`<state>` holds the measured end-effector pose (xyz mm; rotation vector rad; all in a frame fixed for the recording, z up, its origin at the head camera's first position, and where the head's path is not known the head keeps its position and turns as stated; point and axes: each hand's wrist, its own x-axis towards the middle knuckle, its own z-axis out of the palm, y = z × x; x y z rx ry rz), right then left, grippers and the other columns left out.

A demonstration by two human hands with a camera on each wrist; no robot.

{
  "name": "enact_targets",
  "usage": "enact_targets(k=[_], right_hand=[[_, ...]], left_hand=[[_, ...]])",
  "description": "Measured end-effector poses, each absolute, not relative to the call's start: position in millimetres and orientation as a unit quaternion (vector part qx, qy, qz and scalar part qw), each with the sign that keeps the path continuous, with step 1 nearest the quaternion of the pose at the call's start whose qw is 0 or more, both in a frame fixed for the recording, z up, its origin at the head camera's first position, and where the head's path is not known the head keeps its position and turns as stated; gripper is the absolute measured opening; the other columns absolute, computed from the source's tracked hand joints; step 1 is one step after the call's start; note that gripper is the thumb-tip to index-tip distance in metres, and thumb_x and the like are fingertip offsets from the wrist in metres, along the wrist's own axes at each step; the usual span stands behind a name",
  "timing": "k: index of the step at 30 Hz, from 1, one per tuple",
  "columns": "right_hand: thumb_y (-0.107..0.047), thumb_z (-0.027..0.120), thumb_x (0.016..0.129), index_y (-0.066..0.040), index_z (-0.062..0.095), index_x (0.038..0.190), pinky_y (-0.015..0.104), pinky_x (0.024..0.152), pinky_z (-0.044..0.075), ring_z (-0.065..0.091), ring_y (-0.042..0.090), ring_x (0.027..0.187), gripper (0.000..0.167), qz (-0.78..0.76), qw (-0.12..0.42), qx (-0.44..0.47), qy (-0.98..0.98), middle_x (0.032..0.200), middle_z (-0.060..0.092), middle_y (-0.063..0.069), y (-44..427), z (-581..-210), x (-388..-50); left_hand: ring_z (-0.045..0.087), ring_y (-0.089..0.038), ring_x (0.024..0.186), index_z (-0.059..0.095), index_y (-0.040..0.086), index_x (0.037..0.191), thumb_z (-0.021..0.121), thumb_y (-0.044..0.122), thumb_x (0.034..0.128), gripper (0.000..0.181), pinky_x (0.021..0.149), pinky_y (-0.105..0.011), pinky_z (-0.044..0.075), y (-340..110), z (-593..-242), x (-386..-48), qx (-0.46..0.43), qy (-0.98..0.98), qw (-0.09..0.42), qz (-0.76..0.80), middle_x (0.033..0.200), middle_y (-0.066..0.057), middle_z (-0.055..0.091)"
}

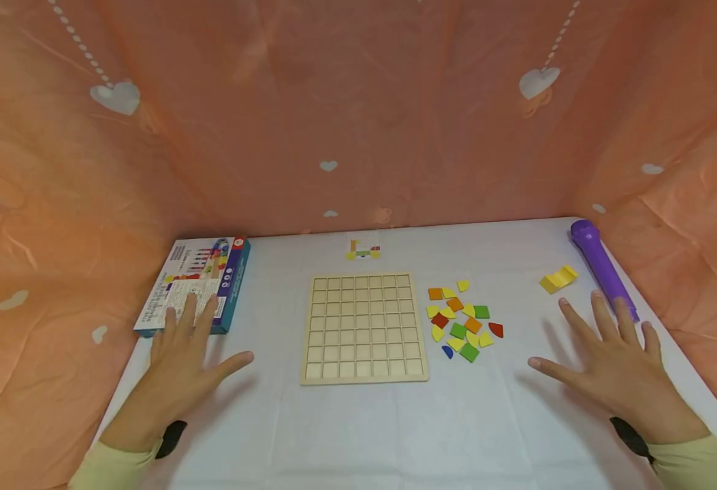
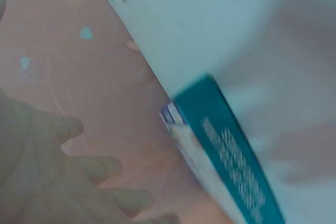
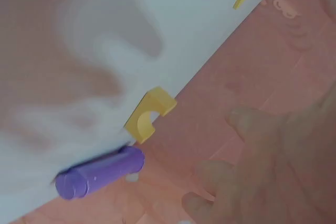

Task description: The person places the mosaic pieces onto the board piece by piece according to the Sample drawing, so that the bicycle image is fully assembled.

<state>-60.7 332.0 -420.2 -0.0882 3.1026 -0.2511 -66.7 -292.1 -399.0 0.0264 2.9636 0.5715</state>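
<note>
Both hands are spread above the table and hold nothing. My left hand hovers by the near edge of a flat printed box, whose teal side shows in the left wrist view. On the other side, my right hand hangs near a purple microphone-shaped object and a yellow arched block. Between the hands lies a wooden grid board with bare squares. Right of the board are scattered flat pieces, among them a green square, a red quarter-round and a blue half-round.
A small picture card lies behind the board, showing a figure of coloured shapes. White cloth covers the table. An orange curtain with hearts rises at the back and both sides.
</note>
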Motion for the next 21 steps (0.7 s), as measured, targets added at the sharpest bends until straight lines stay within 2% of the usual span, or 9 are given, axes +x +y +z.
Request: enact_targets(k=[4,9,14,17,21], right_hand=[[-0.086,0.059,0.089,-0.017,0.016,0.175,0.086,0.119,-0.002,-0.011,0.058,0.163,0.118,-0.082,0.037,-0.041,0.995,0.177,-0.007,0.033,320.5,-419.6,-66.8],[-0.087,0.059,0.089,-0.014,0.024,0.173,0.083,0.121,0.009,0.002,0.06,0.163,0.117,-0.099,0.046,-0.068,0.992,0.178,0.003,0.032,301.2,-419.8,-78.2],[-0.081,0.065,0.091,-0.009,0.038,0.167,0.081,0.119,0.021,0.018,0.057,0.16,0.108,-0.125,0.029,-0.103,0.986,0.175,0.023,0.031,280.9,-424.5,-90.3],[-0.072,0.071,0.092,-0.004,0.048,0.16,0.08,0.117,0.029,0.03,0.054,0.153,0.099,-0.139,0.013,-0.124,0.982,0.166,0.038,0.03,271.2,-428.6,-95.3],[-0.056,0.076,0.096,0.0,0.06,0.149,0.072,0.112,0.042,0.043,0.047,0.14,0.079,-0.158,-0.003,-0.134,0.978,0.152,0.051,0.027,260.2,-434.3,-100.7]], left_hand=[[0.002,-0.058,0.165,-0.007,0.019,0.175,0.067,0.071,0.0965,0.119,0.12,-0.083,0.017,-275.3,-406.5,-68.8,0.023,0.97,0.053,0.235,0.181,-0.022,-0.012],[0.027,-0.048,0.163,0.008,0.012,0.175,0.073,0.06,0.098,0.111,0.125,-0.073,0.028,-242.3,-422.2,-69.6,0.036,0.954,0.034,0.297,0.179,-0.023,0.016],[0.053,-0.039,0.148,0.018,0.021,0.174,0.077,0.05,0.0984,0.1,0.122,-0.064,0.041,-209.9,-430.1,-70.4,-0.014,0.924,0.084,0.374,0.171,-0.015,0.038],[0.058,-0.032,0.141,0.023,0.022,0.173,0.078,0.044,0.0992,0.095,0.12,-0.057,0.046,-197.6,-433.5,-71.6,-0.031,0.905,0.098,0.413,0.165,-0.011,0.047],[0.062,-0.028,0.133,0.031,0.013,0.171,0.078,0.035,0.0998,0.088,0.116,-0.05,0.051,-189.8,-438.0,-74.2,-0.028,0.899,0.086,0.429,0.156,-0.012,0.056]])
